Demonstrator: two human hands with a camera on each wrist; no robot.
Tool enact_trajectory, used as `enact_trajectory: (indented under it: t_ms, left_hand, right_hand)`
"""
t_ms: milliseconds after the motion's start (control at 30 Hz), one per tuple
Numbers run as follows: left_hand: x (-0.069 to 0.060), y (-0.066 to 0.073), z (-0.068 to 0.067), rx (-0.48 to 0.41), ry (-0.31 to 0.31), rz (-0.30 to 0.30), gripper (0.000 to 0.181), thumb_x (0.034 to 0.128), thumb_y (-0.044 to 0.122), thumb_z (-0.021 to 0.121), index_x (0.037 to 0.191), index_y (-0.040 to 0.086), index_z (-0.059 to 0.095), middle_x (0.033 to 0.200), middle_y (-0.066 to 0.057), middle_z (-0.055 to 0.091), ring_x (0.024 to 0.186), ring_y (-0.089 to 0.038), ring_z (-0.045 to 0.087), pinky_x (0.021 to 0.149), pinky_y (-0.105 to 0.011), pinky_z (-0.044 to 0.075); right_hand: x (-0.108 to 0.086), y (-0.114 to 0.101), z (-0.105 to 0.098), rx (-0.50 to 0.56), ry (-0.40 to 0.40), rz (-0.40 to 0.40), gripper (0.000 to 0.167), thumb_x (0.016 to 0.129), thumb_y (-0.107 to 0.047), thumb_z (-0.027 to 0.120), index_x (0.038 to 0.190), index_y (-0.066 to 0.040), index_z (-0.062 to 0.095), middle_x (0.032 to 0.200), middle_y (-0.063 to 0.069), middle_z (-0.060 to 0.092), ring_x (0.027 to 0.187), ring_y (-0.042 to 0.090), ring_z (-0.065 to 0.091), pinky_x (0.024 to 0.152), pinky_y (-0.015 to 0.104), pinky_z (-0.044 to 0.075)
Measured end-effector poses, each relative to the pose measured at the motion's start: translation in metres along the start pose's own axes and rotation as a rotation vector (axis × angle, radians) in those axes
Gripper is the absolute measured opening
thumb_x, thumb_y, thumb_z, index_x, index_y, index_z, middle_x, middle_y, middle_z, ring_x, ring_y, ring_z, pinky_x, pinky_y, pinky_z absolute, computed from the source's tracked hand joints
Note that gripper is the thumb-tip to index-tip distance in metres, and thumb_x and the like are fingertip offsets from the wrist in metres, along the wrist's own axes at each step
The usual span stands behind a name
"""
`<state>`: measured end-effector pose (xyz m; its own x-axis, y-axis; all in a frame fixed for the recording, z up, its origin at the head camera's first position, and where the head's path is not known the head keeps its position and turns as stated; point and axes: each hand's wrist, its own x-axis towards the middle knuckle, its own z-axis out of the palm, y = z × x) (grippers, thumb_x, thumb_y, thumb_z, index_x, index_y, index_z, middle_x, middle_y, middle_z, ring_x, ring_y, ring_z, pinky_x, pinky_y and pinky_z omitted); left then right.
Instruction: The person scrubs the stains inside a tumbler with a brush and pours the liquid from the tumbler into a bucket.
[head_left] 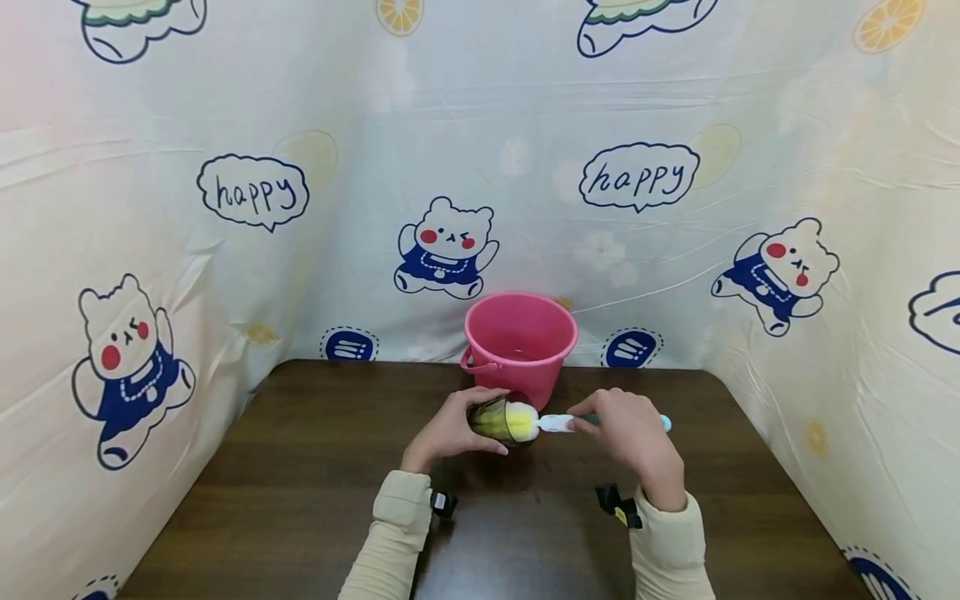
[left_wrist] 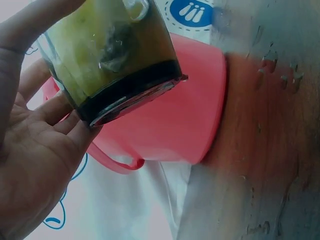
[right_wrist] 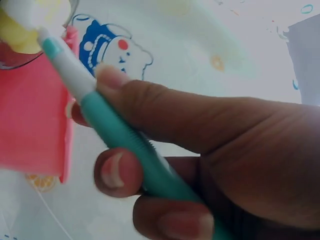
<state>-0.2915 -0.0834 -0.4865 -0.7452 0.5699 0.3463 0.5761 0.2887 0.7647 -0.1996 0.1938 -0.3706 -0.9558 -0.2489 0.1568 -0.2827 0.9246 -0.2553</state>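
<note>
A see-through, dark-tinted glass cup (head_left: pixel 487 422) lies tipped on its side in my left hand (head_left: pixel 448 427), mouth to the right. Thumb and fingers grip it round the wall; the left wrist view shows its thick base (left_wrist: pixel 132 92). In my right hand (head_left: pixel 628 429) is a sponge cup brush (right_wrist: pixel 115 122) with a teal and white handle, fingers and thumb curled round it. The brush's yellow and white sponge head (head_left: pixel 521 421) is at the cup's mouth, partly inside. Yellow shows through the cup wall.
Just behind the cup, a pink bucket (head_left: pixel 551 350) with its handle hanging down stands on the dark wooden table (head_left: pixel 300 492). Water drops (left_wrist: pixel 270 62) lie on the tabletop. A printed cloth (head_left: pixel 525 108) hangs behind the table and along both sides.
</note>
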Motion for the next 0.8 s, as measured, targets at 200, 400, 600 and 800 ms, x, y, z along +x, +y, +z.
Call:
enact_trajectory:
  t_ms: [200, 400, 600, 800]
  left_hand:
    - [-0.0008, 0.0004, 0.0001, 0.002, 0.003, 0.010, 0.082, 0.0682, 0.029, 0.097, 0.142, 0.025, 0.060, 0.135, 0.009, 0.063, 0.122, -0.014, 0.056, 0.107, -0.040, 0.049]
    - [0.0005, 0.0022, 0.0001, 0.005, 0.008, -0.005, 0.082, 0.0685, 0.027, 0.096, 0.142, 0.025, 0.060, 0.136, 0.009, 0.062, 0.124, -0.014, 0.055, 0.108, -0.041, 0.048]
    - [-0.0003, 0.0026, -0.0005, -0.002, 0.012, -0.003, 0.083, 0.0672, 0.028, 0.097, 0.141, 0.023, 0.061, 0.135, 0.006, 0.063, 0.123, -0.015, 0.056, 0.107, -0.040, 0.048]
    - [-0.0031, 0.0024, -0.0033, -0.020, 0.033, -0.006, 0.082, 0.0672, 0.024, 0.097, 0.141, 0.022, 0.061, 0.137, 0.003, 0.062, 0.124, -0.018, 0.056, 0.108, -0.044, 0.048]
  right_hand:
    - [-0.0056, -0.0033, -0.0020, 0.042, -0.041, 0.046, 0.017, 0.085, -0.028, 0.084, 0.099, -0.019, 0.084, 0.088, -0.003, 0.076, 0.062, 0.012, 0.052, 0.056, 0.030, 0.044]
    - [0.0003, -0.0015, 0.0030, -0.036, 0.036, 0.048, 0.017, 0.084, -0.031, 0.084, 0.096, -0.019, 0.084, 0.087, -0.002, 0.077, 0.067, 0.012, 0.061, 0.056, 0.030, 0.047]
    - [0.0025, -0.0028, 0.0040, -0.045, 0.073, -0.026, 0.017, 0.083, -0.032, 0.084, 0.095, -0.021, 0.084, 0.085, -0.004, 0.077, 0.066, 0.009, 0.062, 0.053, 0.028, 0.045]
    - [0.0004, -0.0055, 0.0004, 0.031, 0.001, -0.018, 0.014, 0.084, -0.030, 0.084, 0.094, -0.021, 0.084, 0.087, -0.006, 0.076, 0.063, 0.007, 0.054, 0.054, 0.028, 0.045]
